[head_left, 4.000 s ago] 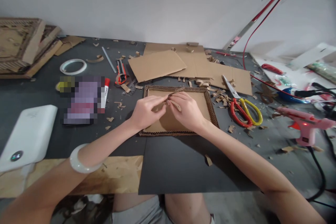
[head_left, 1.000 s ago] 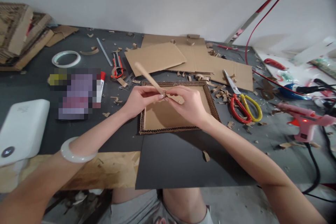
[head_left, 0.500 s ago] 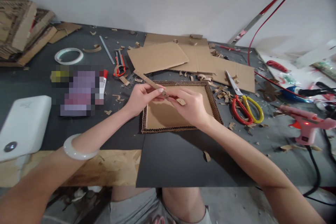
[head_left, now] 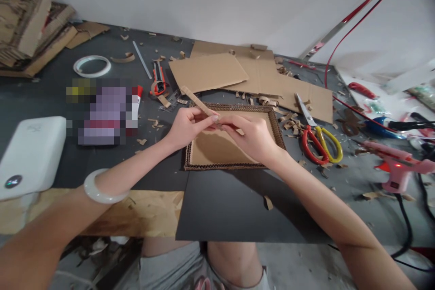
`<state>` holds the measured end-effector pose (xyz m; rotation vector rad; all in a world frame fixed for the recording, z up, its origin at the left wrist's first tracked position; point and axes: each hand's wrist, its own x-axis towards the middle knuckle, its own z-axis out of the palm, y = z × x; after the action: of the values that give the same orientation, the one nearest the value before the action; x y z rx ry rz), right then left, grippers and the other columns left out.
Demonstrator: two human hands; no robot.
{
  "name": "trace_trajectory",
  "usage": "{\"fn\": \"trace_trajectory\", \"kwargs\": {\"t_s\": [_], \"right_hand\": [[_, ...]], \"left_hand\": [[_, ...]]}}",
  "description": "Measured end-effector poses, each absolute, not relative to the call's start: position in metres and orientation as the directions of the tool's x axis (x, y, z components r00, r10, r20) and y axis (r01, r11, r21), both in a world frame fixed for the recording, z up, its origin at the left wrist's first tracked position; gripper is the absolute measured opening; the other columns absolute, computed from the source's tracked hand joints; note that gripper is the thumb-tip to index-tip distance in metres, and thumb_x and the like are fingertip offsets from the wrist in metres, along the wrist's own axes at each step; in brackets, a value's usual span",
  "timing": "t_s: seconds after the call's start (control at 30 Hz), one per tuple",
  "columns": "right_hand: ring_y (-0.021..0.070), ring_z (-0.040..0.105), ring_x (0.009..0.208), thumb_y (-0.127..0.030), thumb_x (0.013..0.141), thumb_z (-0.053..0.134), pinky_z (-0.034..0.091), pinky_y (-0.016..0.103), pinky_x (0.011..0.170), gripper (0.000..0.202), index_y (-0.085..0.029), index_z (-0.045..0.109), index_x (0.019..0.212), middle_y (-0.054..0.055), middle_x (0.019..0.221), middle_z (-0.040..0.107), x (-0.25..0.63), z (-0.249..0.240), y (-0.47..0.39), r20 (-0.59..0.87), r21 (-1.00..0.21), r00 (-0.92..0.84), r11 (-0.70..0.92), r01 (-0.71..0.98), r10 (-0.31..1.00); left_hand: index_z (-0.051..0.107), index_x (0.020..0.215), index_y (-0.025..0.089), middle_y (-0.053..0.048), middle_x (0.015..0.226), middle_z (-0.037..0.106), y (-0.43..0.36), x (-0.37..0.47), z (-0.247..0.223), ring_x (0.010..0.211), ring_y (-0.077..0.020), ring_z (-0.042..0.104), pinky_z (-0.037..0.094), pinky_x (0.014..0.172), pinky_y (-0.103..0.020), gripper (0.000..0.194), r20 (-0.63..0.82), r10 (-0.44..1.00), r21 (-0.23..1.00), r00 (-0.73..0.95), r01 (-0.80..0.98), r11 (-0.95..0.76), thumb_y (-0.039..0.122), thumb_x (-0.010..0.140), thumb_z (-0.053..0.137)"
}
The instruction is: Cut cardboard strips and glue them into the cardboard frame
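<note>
A narrow cardboard strip [head_left: 197,100] is pinched between the fingers of my left hand [head_left: 186,128], its free end pointing up and to the left. My right hand [head_left: 252,138] meets the left one at the strip's near end, thumb and fingers pressed together there; the fingers cover that end. Both hands are above a shallow cardboard tray [head_left: 224,166] with corrugated edging along its rim. The tray lies flat on the dark table, its inside partly shaded by the hands.
Scissors [head_left: 314,138] with red and yellow handles and a pink glue gun [head_left: 396,165] with a lit red light lie right. Cardboard sheets [head_left: 210,72] and a utility knife [head_left: 158,79] are behind the tray. A tape roll [head_left: 92,66] and white power bank [head_left: 34,156] are left.
Both hands have shifted slightly right over the tray, still together on the strip. The right fingers have closed in more tightly on the strip's end. The view has tilted a little.
</note>
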<state>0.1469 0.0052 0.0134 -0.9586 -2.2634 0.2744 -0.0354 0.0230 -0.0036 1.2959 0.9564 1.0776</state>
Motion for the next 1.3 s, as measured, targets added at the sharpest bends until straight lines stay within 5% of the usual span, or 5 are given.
{"fn": "trace_trajectory", "kwargs": {"t_s": [0.27,0.7,1.2,1.3], "right_hand": [[0.0152,0.063,0.074,-0.018,0.09,0.046,0.047,0.024,0.065,0.018,-0.016,0.063,0.088,0.006,0.085,0.069,0.147,0.015,0.006,0.354,-0.407,-0.54,0.646,0.646,0.764],[0.0186,0.057,0.076,-0.015,0.093,0.038,0.047,0.031,0.068,0.019,-0.013,0.056,0.089,0.009,0.083,0.061,0.152,0.01,0.011,0.338,-0.192,-0.694,0.768,0.61,0.636],[0.0166,0.059,0.067,-0.008,0.089,0.042,0.042,0.028,0.061,0.018,-0.016,0.058,0.088,0.006,0.079,0.062,0.164,0.045,-0.002,0.04,-0.191,-0.691,0.685,0.704,0.722],[0.0172,0.061,0.071,-0.016,0.091,0.043,0.045,0.029,0.063,0.018,-0.02,0.06,0.09,0.006,0.081,0.064,0.184,0.069,-0.014,0.163,-0.232,-0.661,0.68,0.696,0.732]], "left_hand": [[0.072,0.084,0.011,-0.007,0.075,0.074,0.021,-0.035,-0.004,0.07,-0.0207,0.071,0.06,0.068,-0.03,0.037,0.055,0.963,0.998,0.262,-0.04,-0.046,0.043,0.065,0.076],[0.067,0.08,0.01,-0.007,0.075,0.073,0.023,-0.035,-0.009,0.067,-0.0185,0.07,0.06,0.068,-0.03,0.036,0.031,0.969,0.992,0.243,-0.125,-0.001,0.043,0.067,0.074],[0.066,0.082,0.011,-0.007,0.073,0.072,0.026,-0.035,-0.006,0.068,-0.0194,0.07,0.061,0.069,-0.031,0.038,0.013,0.993,0.988,0.119,-0.157,0.006,0.043,0.065,0.075],[0.066,0.084,0.011,-0.007,0.074,0.072,0.029,-0.038,-0.007,0.069,-0.0189,0.07,0.06,0.07,-0.031,0.037,-0.005,0.997,0.982,0.082,-0.186,0.02,0.041,0.066,0.075]]}}
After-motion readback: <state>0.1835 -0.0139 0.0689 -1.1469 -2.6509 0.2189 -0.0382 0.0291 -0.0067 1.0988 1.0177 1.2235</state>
